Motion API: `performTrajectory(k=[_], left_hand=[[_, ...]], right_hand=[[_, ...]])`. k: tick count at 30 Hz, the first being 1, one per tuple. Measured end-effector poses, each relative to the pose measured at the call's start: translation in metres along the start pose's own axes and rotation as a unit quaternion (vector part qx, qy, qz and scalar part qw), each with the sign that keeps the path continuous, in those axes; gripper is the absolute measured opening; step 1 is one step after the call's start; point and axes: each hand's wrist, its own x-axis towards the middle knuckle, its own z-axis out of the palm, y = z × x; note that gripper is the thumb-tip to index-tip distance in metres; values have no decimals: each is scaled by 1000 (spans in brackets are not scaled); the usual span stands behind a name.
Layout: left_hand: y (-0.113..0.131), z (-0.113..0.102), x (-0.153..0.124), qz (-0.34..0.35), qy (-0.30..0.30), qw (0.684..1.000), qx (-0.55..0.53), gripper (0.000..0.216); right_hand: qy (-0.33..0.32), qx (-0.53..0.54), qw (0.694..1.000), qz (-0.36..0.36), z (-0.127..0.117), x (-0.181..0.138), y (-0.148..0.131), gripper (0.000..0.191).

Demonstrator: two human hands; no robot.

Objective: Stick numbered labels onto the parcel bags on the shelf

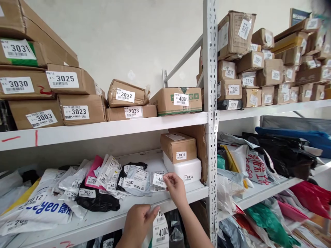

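Note:
My right hand reaches to the middle shelf, thumb and fingers pinched at the right edge of a white number label. The label lies over a small flat packet, and its last digit is hidden by my fingertips. Below the shelf edge, my left hand is closed, with the thumb against a strip of printed labels that reads 4002. Left of the packet rests a grey mailer bag labelled 4002. To its right, a brown box marked 4039 sits on a white box marked 4038.
Several numbered cardboard boxes line the upper shelf. A perforated white post rises right of my hands. Many bagged parcels fill the left of the middle shelf, among them a black bag. More parcels crowd the right-hand rack.

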Motion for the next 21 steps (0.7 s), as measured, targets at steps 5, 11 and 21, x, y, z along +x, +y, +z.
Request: performTrajectory(k=[5, 11, 21], left_hand=[[15, -14, 23, -30, 1, 993, 115, 34], [20, -7, 65, -122, -47, 976, 172, 33], [18, -13, 80, -136, -24, 981, 133, 23]], right_hand=[[-66, -213, 975, 18, 8, 29, 11, 20], [-65, -374, 925, 29, 17, 27, 3, 63], [-65, -526, 848, 27, 31, 8, -2, 40]])
